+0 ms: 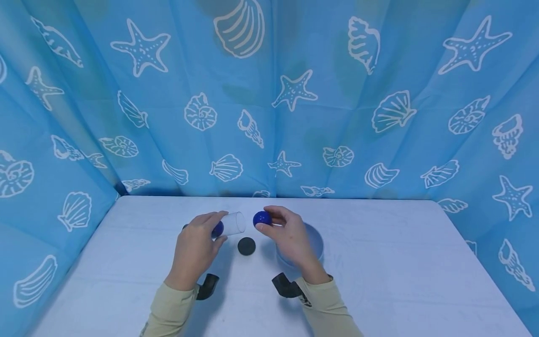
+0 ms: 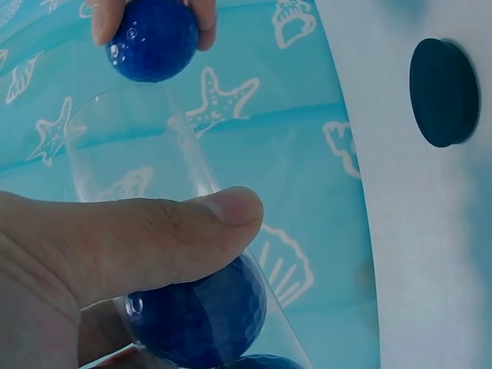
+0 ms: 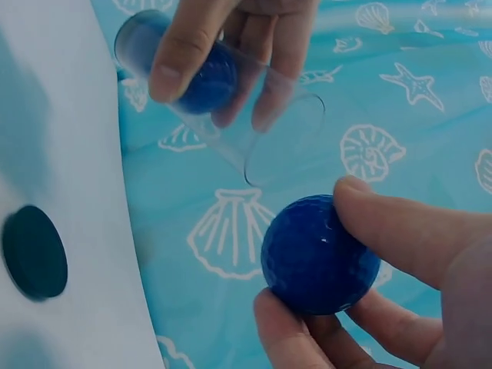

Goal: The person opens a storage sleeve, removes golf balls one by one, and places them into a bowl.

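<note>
Both hands meeting over the middle of the bench

The left hand [image 1: 194, 248] is holding a tube [image 1: 233, 223] lying sideways, with a ball inside [image 1: 217, 229], its mouth facing the ball [image 1: 262, 218] that the right hand [image 1: 290, 238] is pinching just to its right. A cap [image 1: 246, 246] is lying on the bench [image 1: 379, 262] below the gap between them, and a bowl [image 1: 316, 243] is sitting under the right hand.

Both forearms reach forward from the near edge, hands close together, well apart from touching. The left hand [image 1: 194, 244] curls its thumb [image 2: 154, 238] and fingers round what it holds. The right hand [image 1: 290, 236] pinches with thumb and fingertips [image 3: 369, 223], wrist angled inward.
</note>
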`<act>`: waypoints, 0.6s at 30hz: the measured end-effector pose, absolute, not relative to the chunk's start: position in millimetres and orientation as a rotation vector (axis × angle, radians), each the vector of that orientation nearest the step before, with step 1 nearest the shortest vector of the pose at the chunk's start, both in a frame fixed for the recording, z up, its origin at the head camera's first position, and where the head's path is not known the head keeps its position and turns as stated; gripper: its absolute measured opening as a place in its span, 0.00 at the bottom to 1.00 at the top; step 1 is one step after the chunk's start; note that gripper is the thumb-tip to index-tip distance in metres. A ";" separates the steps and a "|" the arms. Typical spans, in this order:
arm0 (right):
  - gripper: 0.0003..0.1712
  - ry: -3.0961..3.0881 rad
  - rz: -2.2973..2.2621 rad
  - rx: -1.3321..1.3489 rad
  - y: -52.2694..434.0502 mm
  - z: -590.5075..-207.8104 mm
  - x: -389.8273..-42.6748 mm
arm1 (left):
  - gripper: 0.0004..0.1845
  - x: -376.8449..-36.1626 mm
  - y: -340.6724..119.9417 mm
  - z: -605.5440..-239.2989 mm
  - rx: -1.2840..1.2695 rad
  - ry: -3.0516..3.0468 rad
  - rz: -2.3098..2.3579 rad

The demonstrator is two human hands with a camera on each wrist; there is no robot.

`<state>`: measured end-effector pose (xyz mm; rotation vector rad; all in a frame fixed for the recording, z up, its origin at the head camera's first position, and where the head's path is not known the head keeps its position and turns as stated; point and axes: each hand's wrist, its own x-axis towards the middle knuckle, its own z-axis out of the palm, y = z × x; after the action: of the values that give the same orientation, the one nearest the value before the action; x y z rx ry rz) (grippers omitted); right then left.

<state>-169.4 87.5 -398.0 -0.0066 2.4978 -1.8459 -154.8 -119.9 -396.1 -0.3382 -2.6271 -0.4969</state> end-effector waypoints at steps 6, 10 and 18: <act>0.27 2.573 -1.758 -0.037 95.1 -396.6 -169.5 | 0.33 -155.1 -120.6 -396.5 -0.348 -2.620 -0.503; 0.26 2.606 -1.688 -0.009 98.9 -395.8 -170.2 | 0.33 -155.5 -120.8 -396.9 -0.353 -2.619 -0.503; 0.26 2.646 -1.606 0.008 107.1 -395.5 -172.6 | 0.33 -155.4 -121.4 -397.3 -0.360 -2.613 -0.516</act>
<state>-172.6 107.1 -395.5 0.0077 2.6456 -1.6055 -155.4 -121.4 -397.3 -0.3604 -2.6126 -0.5161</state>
